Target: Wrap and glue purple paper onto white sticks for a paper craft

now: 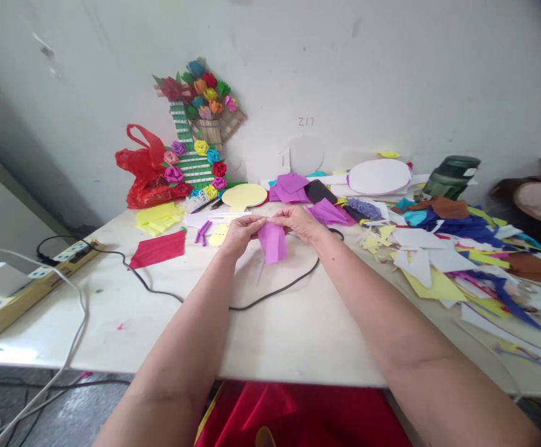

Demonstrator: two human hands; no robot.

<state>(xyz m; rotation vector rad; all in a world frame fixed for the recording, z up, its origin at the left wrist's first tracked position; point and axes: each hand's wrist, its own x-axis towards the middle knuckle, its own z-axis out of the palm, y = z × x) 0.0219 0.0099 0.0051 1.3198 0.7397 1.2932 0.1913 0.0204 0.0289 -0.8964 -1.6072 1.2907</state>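
Observation:
A piece of purple crepe paper hangs between my two hands, above the middle of the table. My left hand pinches its upper left edge, and my right hand pinches the upper right one. Just left of my left hand lie several small purple paper rolls and a small yellow paper piece. Beyond my hands stands a pale yellow round cutout. A stack of purple paper sits behind my right hand, with more purple paper to its right.
A black cable crosses the table below my hands to a power strip at left. Red paper and yellow paper lie left. Paper scraps cover the right side. Paper-flower decorations lean on the wall beside a red bag.

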